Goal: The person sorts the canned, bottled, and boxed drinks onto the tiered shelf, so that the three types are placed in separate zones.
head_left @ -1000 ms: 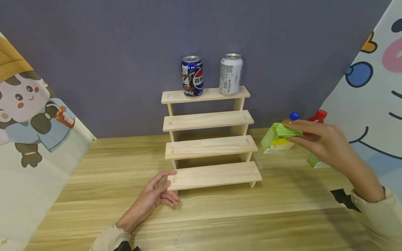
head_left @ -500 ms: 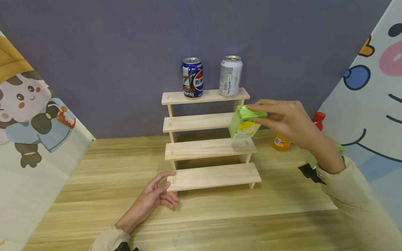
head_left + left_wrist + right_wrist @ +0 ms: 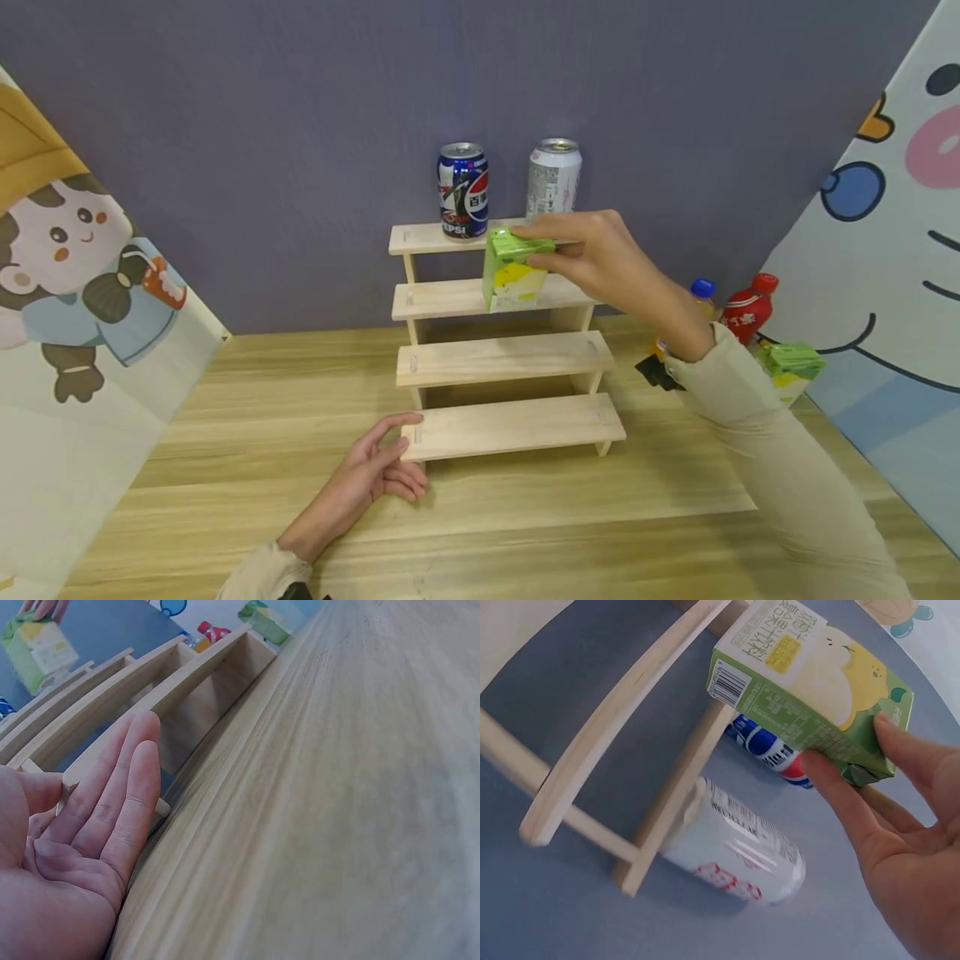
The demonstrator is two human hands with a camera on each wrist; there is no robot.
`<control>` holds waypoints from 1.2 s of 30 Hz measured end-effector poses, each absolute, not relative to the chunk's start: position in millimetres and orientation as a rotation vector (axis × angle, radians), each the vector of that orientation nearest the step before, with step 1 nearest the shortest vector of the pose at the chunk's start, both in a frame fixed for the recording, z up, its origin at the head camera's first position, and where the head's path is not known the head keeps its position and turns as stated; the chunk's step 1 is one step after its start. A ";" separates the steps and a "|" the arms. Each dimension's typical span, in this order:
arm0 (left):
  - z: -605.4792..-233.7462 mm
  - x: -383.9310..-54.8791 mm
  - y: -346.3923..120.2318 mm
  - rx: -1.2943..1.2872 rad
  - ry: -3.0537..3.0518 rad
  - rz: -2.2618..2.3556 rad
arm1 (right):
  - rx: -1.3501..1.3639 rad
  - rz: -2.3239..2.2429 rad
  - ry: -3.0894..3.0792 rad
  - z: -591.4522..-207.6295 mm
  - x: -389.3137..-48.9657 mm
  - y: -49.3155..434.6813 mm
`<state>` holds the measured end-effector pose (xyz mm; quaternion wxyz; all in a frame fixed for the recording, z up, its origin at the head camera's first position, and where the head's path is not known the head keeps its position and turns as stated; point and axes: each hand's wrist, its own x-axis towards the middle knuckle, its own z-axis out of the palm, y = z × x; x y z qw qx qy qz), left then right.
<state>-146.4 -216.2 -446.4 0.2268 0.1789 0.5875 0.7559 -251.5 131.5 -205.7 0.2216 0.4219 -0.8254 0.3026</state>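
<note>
My right hand (image 3: 603,254) pinches a green juice box (image 3: 516,273) by its top end, thumb on one side and fingers on the other. In the head view the box overlaps the second step from the top of a wooden tiered shelf (image 3: 510,427). The right wrist view shows the carton's pear picture and barcode. At the shelf's lowest step, my left hand (image 3: 367,473) holds the left end between thumb and index finger, its other fingers lower down. On the top step stand a blue Pepsi can (image 3: 462,192) and a white can (image 3: 553,179), the latter partly behind the right hand.
To the right of the shelf stand a blue-capped bottle (image 3: 702,290), partly hidden by the right arm, a red bottle (image 3: 747,312) and a second green juice box (image 3: 789,367). A grey wall (image 3: 315,167) rises behind the wooden table (image 3: 247,417).
My right hand has carried the juice box leftward from beside the bottles to over the shelf, raising it. The left hand keeps its hold on the lowest step.
</note>
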 end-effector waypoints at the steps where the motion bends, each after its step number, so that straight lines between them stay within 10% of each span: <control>1: -446.6 -146.4 -216.2 0.492 1.619 2.084 | 1.175 0.848 -2.281 -205.7 -254.5 128.0; 36: -446.6 -148.4 -215.5 0.532 1.604 2.094 | 1.013 1.023 -2.370 -254.8 -294.8 78.7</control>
